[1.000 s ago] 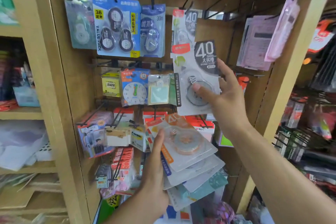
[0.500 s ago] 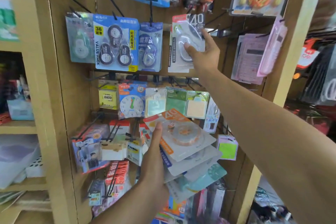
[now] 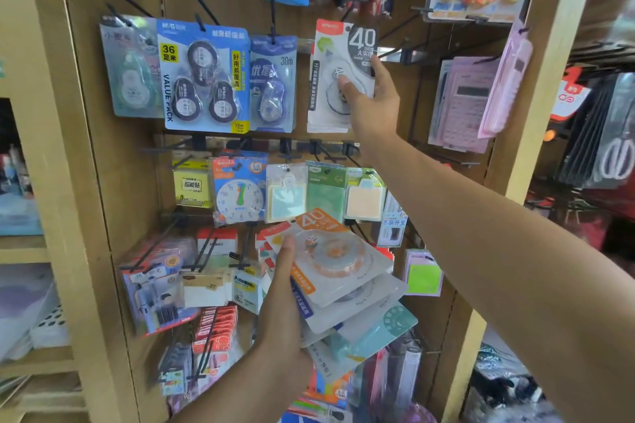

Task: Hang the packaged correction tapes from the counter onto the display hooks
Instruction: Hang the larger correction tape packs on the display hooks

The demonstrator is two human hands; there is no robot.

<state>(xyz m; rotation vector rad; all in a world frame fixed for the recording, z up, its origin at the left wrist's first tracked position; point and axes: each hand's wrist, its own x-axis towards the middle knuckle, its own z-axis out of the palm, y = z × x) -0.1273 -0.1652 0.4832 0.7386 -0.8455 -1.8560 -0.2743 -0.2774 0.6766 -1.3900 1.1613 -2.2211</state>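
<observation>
Since a second ago the right hand has lifted its black-labelled pack up to the hook row. Pinch it thumb-front, fingers-behind, and slide the hole on squarely (left hand grips the fanned stack).

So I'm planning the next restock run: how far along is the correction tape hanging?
Packs already hang on the top row, like the blue value pack. In hand: the right hand holds the black "40" pack up at its hook. Left: the left hand grips a fanned stack of several packs, orange one on top.
</observation>
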